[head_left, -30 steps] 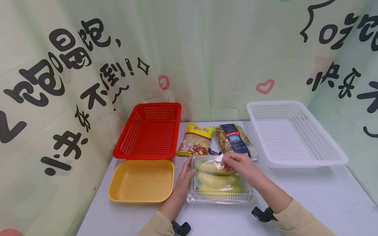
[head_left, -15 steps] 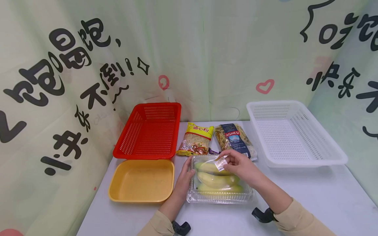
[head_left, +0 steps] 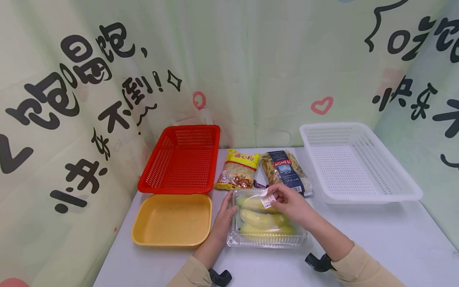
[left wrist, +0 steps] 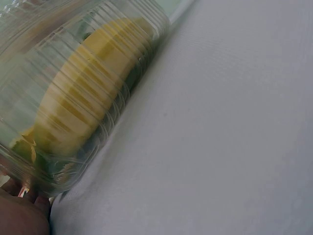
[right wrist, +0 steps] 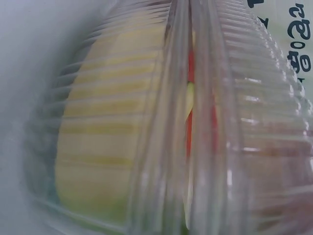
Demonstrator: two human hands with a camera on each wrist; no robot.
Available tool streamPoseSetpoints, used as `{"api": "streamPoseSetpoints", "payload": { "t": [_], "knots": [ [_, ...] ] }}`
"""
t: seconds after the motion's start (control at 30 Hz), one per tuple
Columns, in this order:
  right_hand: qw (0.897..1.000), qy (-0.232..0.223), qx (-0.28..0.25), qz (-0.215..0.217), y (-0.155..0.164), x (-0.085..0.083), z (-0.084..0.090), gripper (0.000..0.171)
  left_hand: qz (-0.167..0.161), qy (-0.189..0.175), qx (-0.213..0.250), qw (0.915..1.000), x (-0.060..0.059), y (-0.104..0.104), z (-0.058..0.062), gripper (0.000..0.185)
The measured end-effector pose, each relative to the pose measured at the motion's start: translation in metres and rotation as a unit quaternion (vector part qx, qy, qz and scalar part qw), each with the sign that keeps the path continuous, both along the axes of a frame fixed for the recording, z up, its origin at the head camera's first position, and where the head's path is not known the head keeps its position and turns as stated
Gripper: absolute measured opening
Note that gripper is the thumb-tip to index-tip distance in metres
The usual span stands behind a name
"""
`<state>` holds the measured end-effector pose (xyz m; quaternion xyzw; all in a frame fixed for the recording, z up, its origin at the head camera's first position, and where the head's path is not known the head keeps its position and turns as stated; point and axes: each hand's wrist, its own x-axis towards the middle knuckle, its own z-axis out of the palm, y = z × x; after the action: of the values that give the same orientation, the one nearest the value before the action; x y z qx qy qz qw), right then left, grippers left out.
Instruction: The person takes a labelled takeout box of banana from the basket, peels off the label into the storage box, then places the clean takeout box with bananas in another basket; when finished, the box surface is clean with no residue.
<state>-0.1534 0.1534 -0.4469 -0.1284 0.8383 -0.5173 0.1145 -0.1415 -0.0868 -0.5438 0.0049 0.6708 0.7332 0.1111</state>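
Observation:
A clear plastic clamshell box (head_left: 234,239) with several bananas (head_left: 264,219) inside lies on the table in front of me, its lid down. My left hand (head_left: 223,215) holds the box's left side, thumb over the lid's edge and fingers along the wall. On the lid's far part is a white printed label (head_left: 267,201), with an edge lifted. My right hand (head_left: 292,203) pinches this label between thumb and curled fingers. The left wrist view shows a banana (left wrist: 93,83) through the ribbed wall; the right wrist view shows the ribbed box (right wrist: 210,147) up close, without the right hand.
Behind the box lie a yellow-topped pasta bag (head_left: 238,169), a dark-labelled pasta bag (head_left: 285,169) and a small purple item (head_left: 259,184). A red basket (head_left: 179,167) and a yellow tray (head_left: 172,221) stand left. A white basket (head_left: 358,159) stands right.
The label's curled part has turned down from its folded position, so more of its print shows. My right fingers have shifted slightly around it. My left hand and the box have stayed put.

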Motion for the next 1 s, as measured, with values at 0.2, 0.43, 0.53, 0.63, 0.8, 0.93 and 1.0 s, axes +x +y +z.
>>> {"api": "streamPoseSetpoints", "payload": {
  "t": [0.2, 0.43, 0.53, 0.63, 0.8, 0.93, 1.0],
  "knots": [
    [1.0, -0.006, 0.011, 0.007, 0.001, 0.0, 0.0, 0.037, -0.005, 0.004, 0.006, 1.0, 0.0, -0.001, -0.001, 0.06],
    [0.997, -0.055, -0.052, -0.02, 0.0, 0.0, 0.001, 0.024, -0.004, 0.0, 0.008, 1.0, 0.0, -0.001, -0.001, 0.06],
    [0.994, -0.058, -0.08, -0.035, 0.001, -0.001, 0.002, 0.025, -0.002, -0.002, 0.01, 0.9999, 0.0, -0.001, -0.002, 0.059],
    [0.989, -0.07, -0.117, -0.048, 0.001, -0.003, 0.002, 0.031, -0.001, -0.008, 0.017, 0.9998, -0.001, -0.001, -0.002, 0.058],
    [0.987, -0.079, -0.132, -0.053, 0.003, -0.004, 0.002, 0.033, -0.002, -0.012, 0.02, 0.9997, -0.001, -0.001, -0.001, 0.059],
    [0.995, -0.072, -0.057, -0.048, 0.002, -0.002, 0.007, 0.023, -0.002, -0.005, 0.016, 0.9999, -0.001, -0.001, -0.002, 0.059],
    [0.996, -0.071, -0.033, -0.043, 0.001, -0.001, 0.01, 0.022, 0.002, -0.003, 0.012, 0.9999, -0.001, -0.001, -0.002, 0.059]
  ]
}}
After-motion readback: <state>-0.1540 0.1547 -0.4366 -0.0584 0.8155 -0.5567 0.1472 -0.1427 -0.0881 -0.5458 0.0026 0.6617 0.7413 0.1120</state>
